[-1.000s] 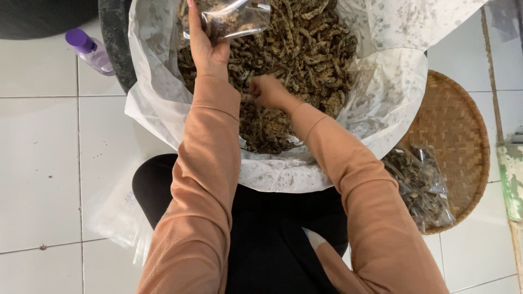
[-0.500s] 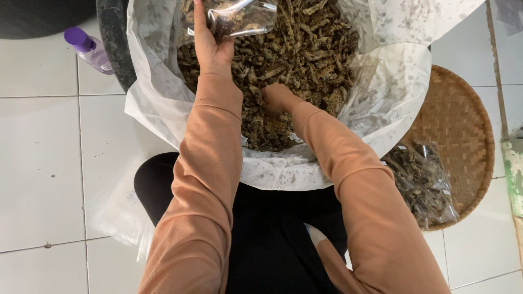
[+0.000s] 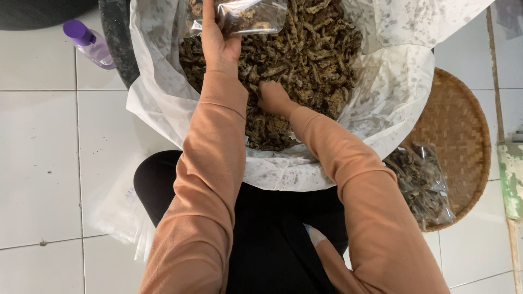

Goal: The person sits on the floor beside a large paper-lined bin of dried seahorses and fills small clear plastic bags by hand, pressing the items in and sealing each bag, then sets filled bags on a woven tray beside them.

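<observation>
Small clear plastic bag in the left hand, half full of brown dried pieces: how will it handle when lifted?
The small clear plastic bag probably stays floppy: thin film, creased where the left hand pinches it. It likely sags toward its filled end, since the brown dried pieces lie loose. Probably light for its size, as they look dry and shrivelled.

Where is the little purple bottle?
In the head view, the small clear plastic bottle with a purple cap lies on the white tiled floor at upper left, beside the dark tub.

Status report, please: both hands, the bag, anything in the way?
Left hand holds small clear bag above the pile. Right hand buried in dried brown pieces. Nothing blocking.
</observation>
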Available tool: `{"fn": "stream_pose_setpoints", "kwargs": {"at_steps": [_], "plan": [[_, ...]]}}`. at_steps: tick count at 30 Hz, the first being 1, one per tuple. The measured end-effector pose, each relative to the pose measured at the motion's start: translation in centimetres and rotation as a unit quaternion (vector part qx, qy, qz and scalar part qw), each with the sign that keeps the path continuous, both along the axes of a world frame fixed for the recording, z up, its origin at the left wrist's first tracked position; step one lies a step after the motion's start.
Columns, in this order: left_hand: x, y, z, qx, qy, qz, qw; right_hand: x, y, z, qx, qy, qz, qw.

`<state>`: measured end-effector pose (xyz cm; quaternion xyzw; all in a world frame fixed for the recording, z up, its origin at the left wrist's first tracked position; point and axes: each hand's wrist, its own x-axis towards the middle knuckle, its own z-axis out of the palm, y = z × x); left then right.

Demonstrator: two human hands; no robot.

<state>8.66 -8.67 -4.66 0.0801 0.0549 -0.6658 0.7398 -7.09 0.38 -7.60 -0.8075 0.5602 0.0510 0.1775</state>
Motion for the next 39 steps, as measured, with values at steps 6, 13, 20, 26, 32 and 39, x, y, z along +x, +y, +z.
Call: {"fn": "stream_pose_setpoints", "kwargs": {"at_steps": [6,13,20,26,32,39], "plan": [[0.2,0.0,-0.2,-0.011,-0.01,0.007,1.0,-0.7,-0.4,0.9,-0.003,-0.08,-0.025,0.996],[0.4,0.1,-0.4,-0.007,-0.013,0.008,1.0,-1.8,-2.1,2.1,-0.088,-0.143,0.003,0.986],[0.4,-0.1,-0.6,-0.011,-0.009,0.002,1.0,-1.3,1.0,0.8,0.087,-0.012,0.219,0.972],[0.6,0.0,-0.3,0.013,-0.016,0.004,1.0,0.6,1.2,-0.8,0.18,0.142,0.259,0.938],[0.4,-0.2,-0.3,0.011,0.002,0.002,1.0,-3.1,-2.3,2.7,0.091,-0.142,0.184,0.968],[0.5,0.4,-0.2,-0.012,-0.019,0.01,1.0,-3.1,-0.8,1.6,-0.078,-0.004,0.126,0.989]]}}
